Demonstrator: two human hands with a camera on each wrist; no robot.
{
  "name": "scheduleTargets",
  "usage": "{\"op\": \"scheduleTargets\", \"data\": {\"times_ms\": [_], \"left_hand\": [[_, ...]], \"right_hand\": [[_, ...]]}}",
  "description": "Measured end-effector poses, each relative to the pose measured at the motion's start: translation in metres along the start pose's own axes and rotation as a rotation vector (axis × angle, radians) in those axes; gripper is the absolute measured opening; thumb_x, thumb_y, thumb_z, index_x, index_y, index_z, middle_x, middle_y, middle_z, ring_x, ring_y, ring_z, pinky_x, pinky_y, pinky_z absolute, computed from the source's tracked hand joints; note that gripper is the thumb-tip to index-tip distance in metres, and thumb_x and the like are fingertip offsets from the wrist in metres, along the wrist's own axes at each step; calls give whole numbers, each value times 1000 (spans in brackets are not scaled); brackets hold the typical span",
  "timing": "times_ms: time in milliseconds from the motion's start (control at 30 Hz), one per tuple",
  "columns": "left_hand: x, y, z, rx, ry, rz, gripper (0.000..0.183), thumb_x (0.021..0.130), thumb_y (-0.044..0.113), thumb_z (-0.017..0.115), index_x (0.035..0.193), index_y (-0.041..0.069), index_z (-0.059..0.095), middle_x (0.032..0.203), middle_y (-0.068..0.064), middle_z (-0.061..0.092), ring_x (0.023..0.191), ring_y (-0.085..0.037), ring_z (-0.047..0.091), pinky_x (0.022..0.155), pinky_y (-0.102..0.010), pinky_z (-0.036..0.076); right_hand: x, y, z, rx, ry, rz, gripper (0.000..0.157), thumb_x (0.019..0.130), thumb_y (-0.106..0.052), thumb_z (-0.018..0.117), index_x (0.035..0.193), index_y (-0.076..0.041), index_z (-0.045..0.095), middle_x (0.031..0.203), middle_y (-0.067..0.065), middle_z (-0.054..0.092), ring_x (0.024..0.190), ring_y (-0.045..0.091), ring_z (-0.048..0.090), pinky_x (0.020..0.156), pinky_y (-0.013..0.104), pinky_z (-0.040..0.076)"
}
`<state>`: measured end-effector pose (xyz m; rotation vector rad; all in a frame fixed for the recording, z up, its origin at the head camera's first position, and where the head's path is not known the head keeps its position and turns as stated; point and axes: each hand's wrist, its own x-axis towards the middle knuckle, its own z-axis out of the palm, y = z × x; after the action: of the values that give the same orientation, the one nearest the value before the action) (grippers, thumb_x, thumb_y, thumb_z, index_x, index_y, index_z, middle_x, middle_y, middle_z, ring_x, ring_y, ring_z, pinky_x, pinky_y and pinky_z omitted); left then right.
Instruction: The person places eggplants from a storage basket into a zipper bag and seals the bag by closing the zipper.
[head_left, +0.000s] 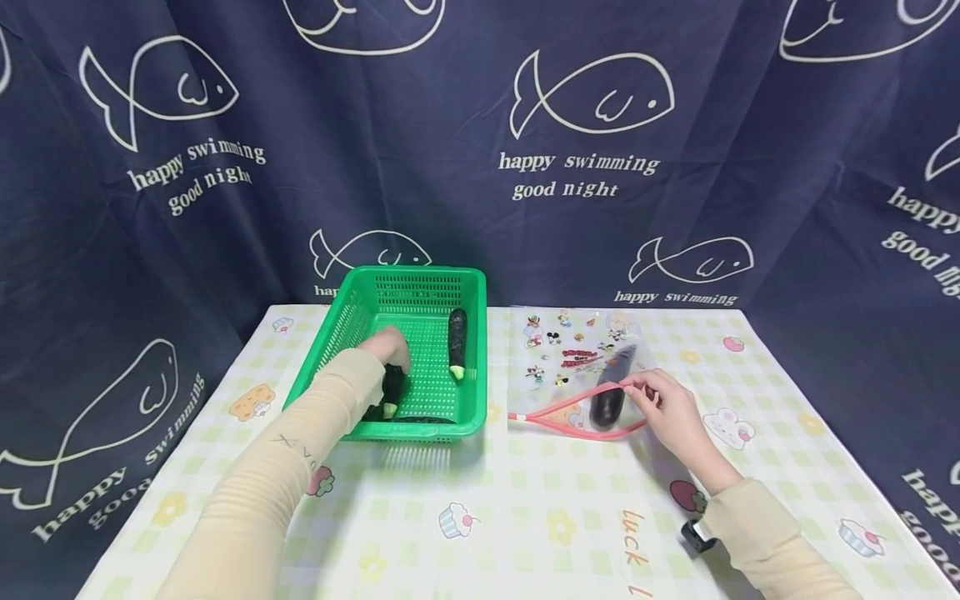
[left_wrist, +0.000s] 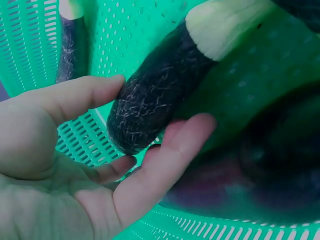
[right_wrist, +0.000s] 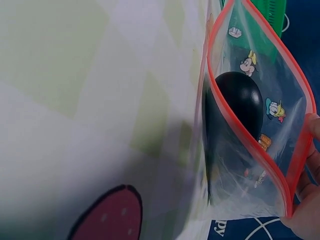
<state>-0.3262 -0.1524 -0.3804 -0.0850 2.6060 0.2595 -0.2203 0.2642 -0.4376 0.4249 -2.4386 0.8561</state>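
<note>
My left hand [head_left: 390, 346] reaches down into a green basket [head_left: 480, 333]. In the left wrist view, its thumb and curled fingers grip the blunt end of a dark zucchini [left_wrist: 155, 90] with wrinkled skin and a pale green stem. A glossy dark eggplant [left_wrist: 240, 185] lies beside those fingers. With its fingertips, my right hand [head_left: 671, 412] pinches the red rim of a clear zip bag [head_left: 551, 392], pulling its mouth apart. Inside the cartoon-printed bag lies another dark purple eggplant [head_left: 609, 396]. The head view hides most of the left fingers.
Another zucchini [head_left: 457, 343] rests along the basket's right side. A small black object [head_left: 697, 536] is by the right cuff. The checked tablecloth [head_left: 480, 533] spreads under everything, with a dark blue fish-print curtain [head_left: 465, 150] behind it.
</note>
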Motion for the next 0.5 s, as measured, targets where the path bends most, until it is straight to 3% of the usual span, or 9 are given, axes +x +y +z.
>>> {"op": "scheduleTargets", "data": {"times_ms": [100, 200, 333, 433, 500], "left_hand": [[0, 1, 2, 17, -15, 2, 77, 91, 24, 58, 145, -11, 15, 152, -28, 11, 137, -40, 25, 105, -44, 37], [4, 0, 3, -1, -16, 4, 77, 91, 23, 59, 144, -12, 16, 151, -28, 13, 128, -38, 37, 96, -40, 45], [4, -2, 4, -145, 13, -17, 80, 89, 18, 62, 145, -10, 13, 145, -28, 25, 96, -31, 58, 70, -33, 53], [3, -1, 4, -235, 27, -36, 81, 88, 15, 63, 145, -7, 11, 136, -29, 37, 81, -30, 60, 61, -34, 53], [1, -1, 3, -267, 26, -44, 80, 88, 15, 63, 145, -6, 11, 130, -28, 43, 79, -30, 59, 59, -35, 54]], "right_hand": [[0, 0, 0, 0, 0, 5, 8, 85, -7, 68, 92, -11, 68, 71, -5, 48, 61, 1, 39, 53, 14, 33], [0, 0, 0, 4, 0, 6, 8, 85, -7, 68, 91, -11, 68, 71, -5, 48, 61, 1, 40, 53, 15, 33], [-1, 1, 1, 10, 2, 7, 8, 85, -6, 68, 91, -11, 68, 70, -6, 48, 60, 2, 40, 53, 15, 34], [-1, 1, 1, 9, 3, 7, 8, 85, -6, 68, 92, -11, 68, 71, -5, 48, 60, 1, 40, 53, 15, 34], [0, 0, 1, 6, 4, 6, 8, 85, -7, 68, 92, -10, 68, 71, -5, 49, 60, 2, 40, 53, 14, 34]]}}
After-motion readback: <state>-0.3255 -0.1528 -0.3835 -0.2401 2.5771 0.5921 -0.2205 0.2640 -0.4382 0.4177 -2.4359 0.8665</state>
